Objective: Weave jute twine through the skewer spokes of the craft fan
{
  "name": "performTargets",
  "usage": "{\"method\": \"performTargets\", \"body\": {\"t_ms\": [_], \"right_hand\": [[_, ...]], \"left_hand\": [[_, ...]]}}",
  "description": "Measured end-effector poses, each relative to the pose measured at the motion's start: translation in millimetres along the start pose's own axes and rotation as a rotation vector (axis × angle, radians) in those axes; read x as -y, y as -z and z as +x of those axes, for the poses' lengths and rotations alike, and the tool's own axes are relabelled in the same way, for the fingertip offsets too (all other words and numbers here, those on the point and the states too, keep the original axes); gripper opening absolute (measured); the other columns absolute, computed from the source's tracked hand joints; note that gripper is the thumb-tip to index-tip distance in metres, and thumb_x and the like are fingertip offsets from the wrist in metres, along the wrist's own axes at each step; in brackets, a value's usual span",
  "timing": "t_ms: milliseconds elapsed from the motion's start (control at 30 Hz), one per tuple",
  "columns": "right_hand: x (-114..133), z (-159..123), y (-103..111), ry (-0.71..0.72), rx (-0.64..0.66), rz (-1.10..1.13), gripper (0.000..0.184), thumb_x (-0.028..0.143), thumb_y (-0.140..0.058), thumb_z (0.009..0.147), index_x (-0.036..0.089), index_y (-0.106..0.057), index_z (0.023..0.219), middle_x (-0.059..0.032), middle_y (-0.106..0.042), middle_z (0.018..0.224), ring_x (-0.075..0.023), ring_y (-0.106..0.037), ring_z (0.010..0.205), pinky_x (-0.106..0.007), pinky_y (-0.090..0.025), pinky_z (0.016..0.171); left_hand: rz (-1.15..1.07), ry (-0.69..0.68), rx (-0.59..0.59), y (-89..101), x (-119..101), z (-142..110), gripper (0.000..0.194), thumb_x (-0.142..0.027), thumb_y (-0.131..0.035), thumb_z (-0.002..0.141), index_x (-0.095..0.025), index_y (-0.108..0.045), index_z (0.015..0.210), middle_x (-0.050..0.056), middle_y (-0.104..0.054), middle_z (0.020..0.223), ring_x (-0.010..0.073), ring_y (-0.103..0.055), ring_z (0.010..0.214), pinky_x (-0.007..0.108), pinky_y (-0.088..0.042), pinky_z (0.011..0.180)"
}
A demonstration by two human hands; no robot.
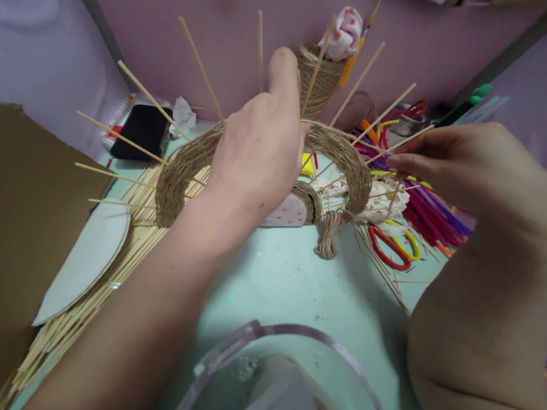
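Note:
An arch of woven jute twine (349, 165) stands in front of me, with several thin wooden sticks (141, 101) fanning outward from it. My left hand (266, 145) is closed over the top of the arch, its thumb pointing up; the fingers behind are hidden. At the right, the fingertips of my right hand (470, 165) pinch a strand of jute twine (371, 148) that runs from the arch, close to one stick's end. A small bundle of twine (329, 234) hangs at the arch's lower right.
Scissors with red handles (390, 250) and purple pipe cleaners (430, 211) lie at right. Behind stands a twine spool (315, 82). Loose sticks (87, 283), a white half-round piece (91, 252), a black phone (143, 131) and cardboard (11, 199) are left. A clear rim (320, 333) is nearest me.

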State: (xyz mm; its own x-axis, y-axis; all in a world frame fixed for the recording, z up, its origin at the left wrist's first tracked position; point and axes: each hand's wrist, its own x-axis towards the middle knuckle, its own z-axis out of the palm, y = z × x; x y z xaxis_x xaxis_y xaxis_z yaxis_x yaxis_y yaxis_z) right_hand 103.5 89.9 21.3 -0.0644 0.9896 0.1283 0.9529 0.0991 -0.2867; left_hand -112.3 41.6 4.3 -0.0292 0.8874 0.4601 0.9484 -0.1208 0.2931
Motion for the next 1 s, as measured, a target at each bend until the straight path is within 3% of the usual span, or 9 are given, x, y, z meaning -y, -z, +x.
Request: {"method": "performTargets", "body": {"t_ms": [133, 267, 400, 533, 633, 733, 833, 900, 1000], "right_hand": [[0, -3, 7, -0.046, -0.01, -0.013, 0.015, 0.035, -0.065, 0.074, 0.022, -0.072, 0.078, 0.0011, -0.059, 0.057, -0.0108, -0.04, 0.049, -0.028, -0.032, 0.052], [-2, -5, 11, -0.05, -0.048, 0.037, 0.014, 0.033, -0.068, 0.071, 0.022, -0.071, 0.079, -0.0007, -0.062, 0.062, -0.0113, -0.044, 0.05, -0.029, -0.035, 0.053], [-4, -4, 10, -0.032, -0.091, 0.075, 0.015, 0.031, -0.068, 0.071, 0.021, -0.068, 0.082, -0.002, -0.064, 0.067, -0.0119, -0.048, 0.053, -0.028, -0.035, 0.052], [-6, -1, 7, -0.045, -0.104, 0.117, 0.029, 0.031, -0.07, 0.07, 0.023, -0.065, 0.098, -0.0005, -0.063, 0.067, -0.0127, -0.05, 0.053, -0.027, -0.035, 0.05], [-5, 0, 5, -0.058, -0.08, 0.158, 0.025, 0.029, -0.071, 0.071, 0.023, -0.066, 0.094, 0.0007, -0.061, 0.063, -0.0116, -0.047, 0.052, -0.026, -0.034, 0.049], [-3, 1, 4, -0.037, -0.09, 0.174, 0.014, 0.025, -0.071, 0.07, 0.021, -0.066, 0.083, -0.0003, -0.06, 0.065, -0.0112, -0.048, 0.055, -0.025, -0.034, 0.05], [-2, 0, 5, -0.017, -0.086, 0.176, 0.011, 0.024, -0.07, 0.069, 0.02, -0.065, 0.078, -0.0017, -0.061, 0.067, -0.0121, -0.049, 0.057, -0.026, -0.036, 0.052], [-2, 0, 5, -0.013, -0.073, 0.197, 0.013, 0.025, -0.07, 0.068, 0.02, -0.064, 0.078, -0.0024, -0.062, 0.067, -0.0132, -0.05, 0.058, -0.027, -0.037, 0.052], [-2, 0, 4, -0.012, -0.063, 0.247, 0.014, 0.024, -0.068, 0.067, 0.019, -0.063, 0.079, -0.0032, -0.063, 0.069, -0.0137, -0.051, 0.06, -0.027, -0.038, 0.053]], "left_hand": [[-0.029, 0.038, 0.019, -2.6, 3, 1, 0.038, -0.029, -0.04, 0.089, -0.022, -0.036, 0.126, 0.008, -0.069, 0.098, 0.0264, -0.064, 0.088, 0.034, -0.041, 0.073], [-0.082, 0.077, 0.044, -3.5, 4, 3, 0.042, -0.03, -0.039, 0.089, -0.029, -0.035, 0.13, 0.007, -0.07, 0.098, 0.027, -0.064, 0.091, 0.038, -0.042, 0.077], [-0.109, 0.077, 0.056, -2.1, 3, 3, 0.046, -0.03, -0.041, 0.087, -0.028, -0.034, 0.132, 0.007, -0.07, 0.097, 0.0268, -0.064, 0.09, 0.039, -0.043, 0.077], [-0.114, 0.071, 0.034, -3.0, 3, 3, 0.049, -0.029, -0.043, 0.086, -0.027, -0.032, 0.134, 0.006, -0.071, 0.094, 0.0271, -0.065, 0.087, 0.039, -0.044, 0.078], [-0.12, 0.04, 0.015, -4.7, 3, 3, 0.056, -0.028, -0.044, 0.086, -0.026, -0.027, 0.139, 0.006, -0.07, 0.095, 0.0283, -0.064, 0.088, 0.041, -0.046, 0.08], [-0.112, -0.008, -0.029, -2.5, -1, 1, 0.064, -0.026, -0.05, 0.084, -0.027, -0.025, 0.143, 0.007, -0.065, 0.113, 0.0281, -0.063, 0.098, 0.041, -0.046, 0.086], [-0.093, -0.016, -0.128, 4.8, -14, -5, 0.065, -0.019, -0.053, 0.082, -0.022, -0.03, 0.143, 0.01, -0.045, 0.14, 0.0274, -0.053, 0.12, 0.036, -0.048, 0.09], [-0.095, -0.034, -0.163, 8.7, -25, -10, 0.055, -0.019, -0.045, 0.087, -0.019, -0.036, 0.141, 0.009, -0.038, 0.145, 0.0255, -0.046, 0.128, 0.031, -0.05, 0.087], [-0.123, -0.172, -0.119, 5.3, -38, -12, 0.046, -0.021, -0.026, 0.095, -0.02, -0.043, 0.138, 0.003, -0.041, 0.146, 0.0201, -0.045, 0.129, 0.024, -0.05, 0.081]]}}
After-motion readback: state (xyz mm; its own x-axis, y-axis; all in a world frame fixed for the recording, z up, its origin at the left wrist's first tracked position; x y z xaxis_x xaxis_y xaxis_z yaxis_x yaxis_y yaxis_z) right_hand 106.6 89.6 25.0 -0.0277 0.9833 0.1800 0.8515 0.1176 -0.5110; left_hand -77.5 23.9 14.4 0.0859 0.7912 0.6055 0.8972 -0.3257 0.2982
